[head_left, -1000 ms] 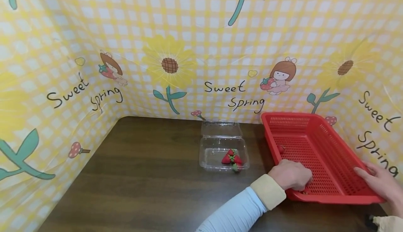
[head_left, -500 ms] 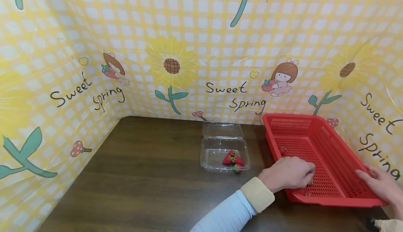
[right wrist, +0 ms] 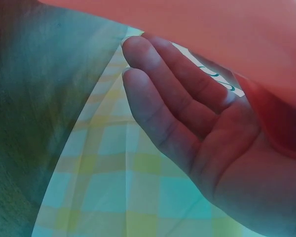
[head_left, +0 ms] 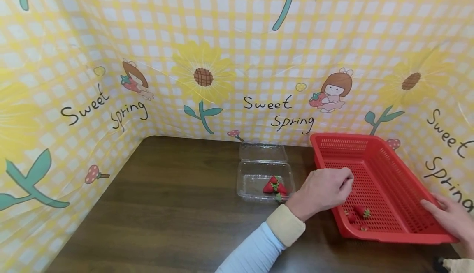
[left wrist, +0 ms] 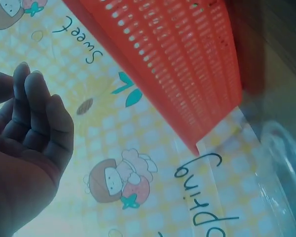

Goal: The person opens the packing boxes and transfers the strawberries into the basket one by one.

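Note:
In the head view, my left hand (head_left: 324, 190) hangs over the near-left rim of the red plastic basket (head_left: 389, 237), its fingers bent. The left wrist view shows this left hand (left wrist: 32, 128) with curled fingers; I cannot tell whether anything sits between thumb and forefinger. My right hand (head_left: 449, 219) grips the basket's right rim, thumb on top; in the right wrist view its fingers (right wrist: 158, 108) lie under the rim. Inside the basket, a strawberry (head_left: 360, 210) with green leaves lies near the front-left corner beside others. Several strawberries (head_left: 274, 186) rest in a clear plastic clamshell box (head_left: 246, 188).
The clamshell's open lid (head_left: 263, 153) lies back toward the wall. Everything stands on a dark wooden table (head_left: 177, 207). A yellow checked cloth (head_left: 207, 26) with printed flowers hangs behind and at both sides.
My left hand has risen from the basket's front-left corner and moved left and away from me, uncovering strawberries there. My right hand keeps its grip on the rim.

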`<state>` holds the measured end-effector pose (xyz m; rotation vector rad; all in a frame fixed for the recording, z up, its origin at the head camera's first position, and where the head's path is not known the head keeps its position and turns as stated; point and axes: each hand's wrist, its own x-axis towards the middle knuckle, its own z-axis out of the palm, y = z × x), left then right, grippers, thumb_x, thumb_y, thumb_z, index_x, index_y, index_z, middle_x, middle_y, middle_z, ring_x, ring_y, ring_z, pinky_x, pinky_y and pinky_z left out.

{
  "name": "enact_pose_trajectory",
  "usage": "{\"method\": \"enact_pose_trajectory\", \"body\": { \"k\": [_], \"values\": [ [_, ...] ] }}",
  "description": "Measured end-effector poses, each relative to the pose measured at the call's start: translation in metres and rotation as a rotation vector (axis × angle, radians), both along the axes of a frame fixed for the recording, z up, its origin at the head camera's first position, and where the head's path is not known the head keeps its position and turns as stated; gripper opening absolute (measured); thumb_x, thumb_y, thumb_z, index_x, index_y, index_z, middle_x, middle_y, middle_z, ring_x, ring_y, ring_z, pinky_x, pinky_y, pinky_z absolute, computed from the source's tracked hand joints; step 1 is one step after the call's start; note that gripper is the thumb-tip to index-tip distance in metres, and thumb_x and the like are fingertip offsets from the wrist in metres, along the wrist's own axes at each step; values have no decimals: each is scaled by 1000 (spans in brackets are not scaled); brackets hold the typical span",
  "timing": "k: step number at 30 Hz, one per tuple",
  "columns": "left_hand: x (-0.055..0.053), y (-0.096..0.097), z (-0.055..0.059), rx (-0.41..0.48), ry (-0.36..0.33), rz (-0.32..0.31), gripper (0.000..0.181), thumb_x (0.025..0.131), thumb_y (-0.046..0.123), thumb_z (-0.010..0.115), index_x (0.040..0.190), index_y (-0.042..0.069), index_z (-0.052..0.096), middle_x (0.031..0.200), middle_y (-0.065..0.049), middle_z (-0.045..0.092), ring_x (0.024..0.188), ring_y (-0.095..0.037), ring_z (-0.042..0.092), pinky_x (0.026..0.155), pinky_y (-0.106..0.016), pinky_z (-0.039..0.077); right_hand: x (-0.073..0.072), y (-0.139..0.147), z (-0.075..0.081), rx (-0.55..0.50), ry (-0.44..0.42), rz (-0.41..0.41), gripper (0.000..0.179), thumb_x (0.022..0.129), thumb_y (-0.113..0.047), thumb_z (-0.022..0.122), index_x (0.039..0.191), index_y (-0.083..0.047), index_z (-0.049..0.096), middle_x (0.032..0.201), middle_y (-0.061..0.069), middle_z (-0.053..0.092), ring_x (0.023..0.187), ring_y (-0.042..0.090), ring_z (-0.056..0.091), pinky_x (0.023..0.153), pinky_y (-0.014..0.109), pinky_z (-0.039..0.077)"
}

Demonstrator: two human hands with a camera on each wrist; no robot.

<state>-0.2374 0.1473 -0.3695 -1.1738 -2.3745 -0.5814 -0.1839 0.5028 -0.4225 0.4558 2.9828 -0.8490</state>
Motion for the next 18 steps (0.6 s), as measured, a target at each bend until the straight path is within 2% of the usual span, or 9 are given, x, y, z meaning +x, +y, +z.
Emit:
{"method": "enact_pose_trajectory", "body": {
  "k": [8, 11, 13, 18],
  "values": [
    [-11, -27, -3, 16, 81, 186, 14, 96, 27, 54, 84, 24, 59, 56, 15, 47, 48, 1, 42, 43, -16, 32, -1, 0, 2, 11, -1, -5, 62, 103, -31, 44, 133, 21, 31, 102, 41, 59, 66, 16, 65, 57, 32, 51],
    [-18, -38, -6, 21, 75, 235, 14, 96, 26, 55, 82, 23, 58, 57, 13, 48, 48, -1, 43, 42, -17, 33, -1, -1, 2, 30, 11, -10, 60, 103, -31, 45, 132, 21, 33, 101, 41, 60, 65, 14, 63, 57, 31, 50],
    [-23, -45, -9, 22, 55, 262, 14, 96, 26, 55, 82, 22, 58, 57, 12, 49, 48, -2, 44, 43, -19, 34, -1, 0, 3, 38, 15, -8, 61, 103, -31, 46, 132, 21, 33, 101, 41, 59, 65, 13, 62, 57, 30, 48],
    [-35, -60, -12, 47, -45, 343, 12, 94, 24, 57, 82, 21, 61, 59, 10, 55, 48, -8, 51, 42, -23, 36, 1, -1, 2, 22, -13, -5, 63, 103, -33, 45, 133, 21, 32, 102, 41, 60, 67, 14, 64, 58, 29, 48]
  ]
}}
